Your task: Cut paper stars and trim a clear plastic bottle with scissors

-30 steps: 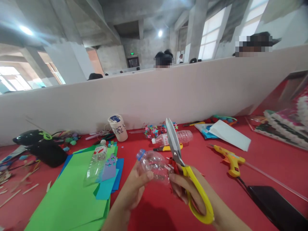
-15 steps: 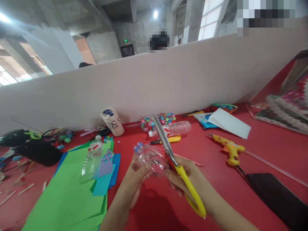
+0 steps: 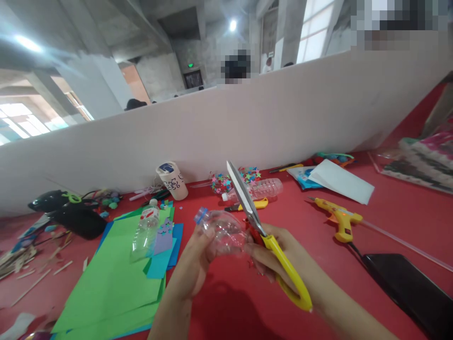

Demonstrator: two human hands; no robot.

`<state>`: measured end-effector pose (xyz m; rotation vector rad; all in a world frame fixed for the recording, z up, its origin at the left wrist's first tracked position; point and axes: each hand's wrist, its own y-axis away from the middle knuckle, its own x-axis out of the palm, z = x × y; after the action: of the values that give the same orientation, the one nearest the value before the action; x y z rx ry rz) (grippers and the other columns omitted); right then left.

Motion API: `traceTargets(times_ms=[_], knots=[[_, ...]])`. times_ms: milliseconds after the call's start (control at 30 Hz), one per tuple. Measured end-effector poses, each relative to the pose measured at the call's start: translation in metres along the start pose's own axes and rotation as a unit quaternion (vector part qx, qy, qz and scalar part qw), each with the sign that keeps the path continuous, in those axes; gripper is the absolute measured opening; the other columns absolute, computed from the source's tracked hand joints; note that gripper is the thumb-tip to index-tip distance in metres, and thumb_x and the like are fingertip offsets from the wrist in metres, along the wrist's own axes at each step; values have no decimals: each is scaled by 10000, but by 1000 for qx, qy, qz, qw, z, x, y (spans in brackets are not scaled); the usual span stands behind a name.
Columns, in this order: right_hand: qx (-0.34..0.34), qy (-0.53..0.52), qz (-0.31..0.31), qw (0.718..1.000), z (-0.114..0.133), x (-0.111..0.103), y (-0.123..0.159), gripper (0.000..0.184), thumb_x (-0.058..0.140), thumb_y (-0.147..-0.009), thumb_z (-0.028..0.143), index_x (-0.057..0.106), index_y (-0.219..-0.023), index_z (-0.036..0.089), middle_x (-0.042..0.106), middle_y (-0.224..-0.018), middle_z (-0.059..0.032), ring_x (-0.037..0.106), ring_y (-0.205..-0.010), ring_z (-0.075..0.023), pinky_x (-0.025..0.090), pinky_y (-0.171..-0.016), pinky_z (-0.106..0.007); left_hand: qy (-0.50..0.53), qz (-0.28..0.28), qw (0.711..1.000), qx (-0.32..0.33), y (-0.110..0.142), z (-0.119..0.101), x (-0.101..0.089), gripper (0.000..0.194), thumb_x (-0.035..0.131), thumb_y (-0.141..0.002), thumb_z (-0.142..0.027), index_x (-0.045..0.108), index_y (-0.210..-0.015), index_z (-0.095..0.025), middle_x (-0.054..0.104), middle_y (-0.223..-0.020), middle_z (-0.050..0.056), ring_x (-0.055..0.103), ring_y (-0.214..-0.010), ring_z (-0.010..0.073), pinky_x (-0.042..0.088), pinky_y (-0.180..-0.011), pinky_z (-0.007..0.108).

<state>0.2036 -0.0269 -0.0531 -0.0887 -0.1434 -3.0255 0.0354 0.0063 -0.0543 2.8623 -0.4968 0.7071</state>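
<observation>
Just above the red table, my left hand (image 3: 196, 264) grips a clear plastic bottle top (image 3: 226, 236) with a blue ring at its neck. The bottle top lies tilted, its neck toward the left. My right hand (image 3: 279, 250) is closed around yellow-handled scissors (image 3: 290, 274), whose blades point up and away, close together. Its fingertips also touch the right edge of the bottle top. Something red and shiny shows by those fingers, too unclear to name. Beyond my hands lie a yellow utility knife (image 3: 260, 204) and another clear bottle (image 3: 267, 189).
Green paper sheets (image 3: 116, 278) at left carry a clear bottle (image 3: 145, 233). Behind stand a white cup (image 3: 172, 182) and star-shaped sequins (image 3: 221, 182). A yellow glue gun (image 3: 338, 217) and a black phone-like slab (image 3: 406, 283) lie right. A white partition (image 3: 212, 127) bounds the back.
The view has swung slightly left, so table items appear farther right. The bottle top has tipped a little more sideways. Both hands keep their holds.
</observation>
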Motion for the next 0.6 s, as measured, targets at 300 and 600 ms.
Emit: traceTargets(times_ms=[300, 600], knots=[[-56, 206, 51, 976, 3, -22, 13, 400, 783, -678, 568, 593, -761, 226, 550, -650, 34, 433, -563, -130, 350, -489, -238, 20, 24, 998, 53, 6, -32, -38, 550, 698, -820, -414, 559, -1327, -251, 712, -1179, 99, 667, -1122, 344, 594, -876, 490], [-37, 281, 60, 957, -37, -48, 28, 497, 679, -738, 672, 734, -1016, 263, 733, -848, -87, 660, -693, -259, 530, -600, -332, 66, 21, 995, 66, -4, -38, -51, 600, 728, -779, -367, 543, -1340, -263, 681, -1247, 103, 600, -1227, 374, 510, -1002, 551]])
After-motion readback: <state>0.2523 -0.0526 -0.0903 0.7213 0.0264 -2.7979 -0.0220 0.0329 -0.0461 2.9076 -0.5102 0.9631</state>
